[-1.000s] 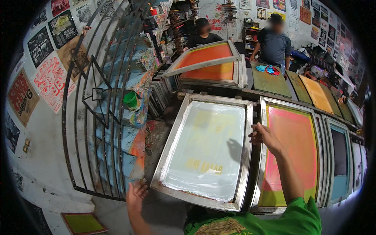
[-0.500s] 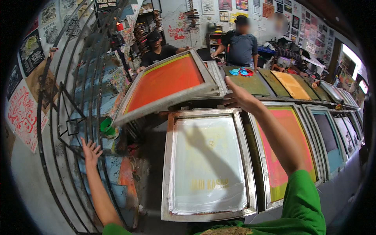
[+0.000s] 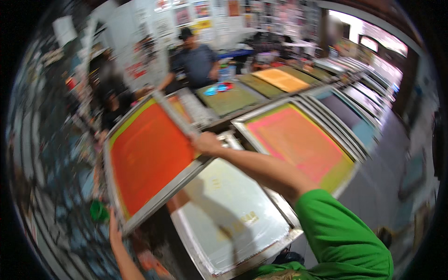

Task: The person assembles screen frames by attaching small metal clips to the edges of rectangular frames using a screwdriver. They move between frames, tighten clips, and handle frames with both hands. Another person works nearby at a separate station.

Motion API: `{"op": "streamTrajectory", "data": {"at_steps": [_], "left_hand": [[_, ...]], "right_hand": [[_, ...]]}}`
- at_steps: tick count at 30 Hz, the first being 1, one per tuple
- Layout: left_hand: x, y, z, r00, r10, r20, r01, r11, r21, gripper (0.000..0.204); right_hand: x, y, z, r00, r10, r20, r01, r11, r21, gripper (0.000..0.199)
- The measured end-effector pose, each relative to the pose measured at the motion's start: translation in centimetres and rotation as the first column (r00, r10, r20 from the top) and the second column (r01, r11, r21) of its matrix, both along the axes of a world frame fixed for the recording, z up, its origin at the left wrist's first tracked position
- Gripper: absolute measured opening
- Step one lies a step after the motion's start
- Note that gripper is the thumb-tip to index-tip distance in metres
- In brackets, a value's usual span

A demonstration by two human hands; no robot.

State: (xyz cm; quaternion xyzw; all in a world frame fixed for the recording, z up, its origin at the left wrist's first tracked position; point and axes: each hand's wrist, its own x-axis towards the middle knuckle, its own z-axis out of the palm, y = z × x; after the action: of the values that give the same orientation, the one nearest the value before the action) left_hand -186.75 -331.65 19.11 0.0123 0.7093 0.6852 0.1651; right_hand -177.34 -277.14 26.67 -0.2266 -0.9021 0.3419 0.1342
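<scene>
Centrally, left of the frame's middle: one orange-meshed printing screen [image 3: 149,156] in a pale metal frame, tilted, its upper edge raised toward the upper middle and its lower corner dropping to the lower left.

Right hand [image 3: 206,142]: at the middle of the frame, fingers closed around the screen's right-hand frame bar; forearm runs down to a green sleeve [image 3: 343,238] at the lower right.

Left hand [image 3: 113,229]: at the lower left, pressed against the screen's lower corner from beneath; motion blur hides the fingers, so whether they clasp the bar or only prop it cannot be told.

Beneath and just right of the held screen: one pale white-meshed screen [image 3: 228,214], lying flat, lower middle of the frame, faint yellow marks on its mesh.

Right of middle: one pink-and-yellow-green screen [image 3: 298,142], first in a row of framed screens leaning one behind another toward the upper right.

Upper middle: olive screen [image 3: 228,98] with blue and red blobs on it; orange-yellow screen [image 3: 280,79] beyond it.

Lower left: small green cup-like item [image 3: 98,211], just beside the held screen's lower edge.

Upper middle, behind the screens: a person in a dark shirt and cap [image 3: 196,60], standing. A second person in dark clothing [image 3: 109,100], upper left, blurred.
</scene>
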Motion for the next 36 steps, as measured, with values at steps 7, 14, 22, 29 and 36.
{"op": "streamTrajectory", "data": {"at_steps": [7,14,22,29,36], "left_hand": [[2.8,4.2,0.7,0.994,-0.013,0.111,0.009,0.999,0.032,0.084],[15.6,18.1,4.8,0.994,0.091,0.057,-0.099,0.982,0.158,0.086],[35.9,40.5,15.5,0.873,0.205,-0.443,-0.116,0.969,0.22,0.088],[50.5,56.4,27.9,0.513,-0.413,-0.753,0.49,0.861,-0.139,0.065],[64.0,74.7,31.3,0.169,-0.325,-0.93,0.277,0.922,-0.272,0.063]], "right_hand": [[13.1,1.5,3.5,0.992,-0.027,-0.126,0.011,0.992,-0.124,0.083],[37.8,9.2,10.0,0.971,-0.15,-0.185,0.152,0.988,-0.004,0.074],[74.8,16.6,8.7,0.728,-0.459,-0.509,0.455,0.879,-0.141,0.056],[94.3,20.8,3.8,0.487,-0.649,-0.585,0.602,0.734,-0.313,0.08],[107.8,26.9,-1.3,0.265,-0.736,-0.623,0.639,0.618,-0.458,0.095]]}}
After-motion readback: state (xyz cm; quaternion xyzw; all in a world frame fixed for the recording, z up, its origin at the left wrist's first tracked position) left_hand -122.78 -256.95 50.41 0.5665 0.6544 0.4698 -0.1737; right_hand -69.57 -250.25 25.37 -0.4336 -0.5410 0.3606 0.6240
